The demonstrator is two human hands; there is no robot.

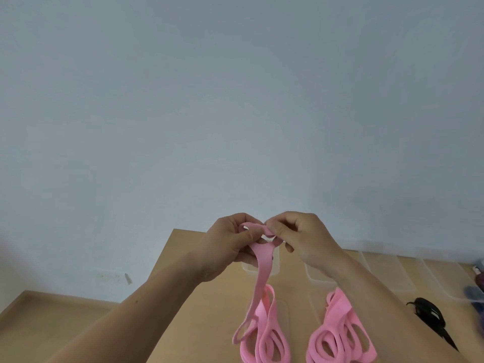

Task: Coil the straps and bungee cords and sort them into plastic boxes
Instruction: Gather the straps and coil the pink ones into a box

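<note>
1. My left hand and right hand are raised together above the far part of the tabletop.
2. Both hands are grasping one pink strap. My left fingers curl round its looped top, and my right thumb and fingers pinch the same end just beside them.
3. The rest of that strap hangs straight down, its lower loop reaching a heap of pink straps toward the near edge.
4. A second heap of pink straps lies just to the right of the first.
5. Clear plastic boxes stand along the far edge, toward the right.
6. A black cord lies near the right edge.
</note>
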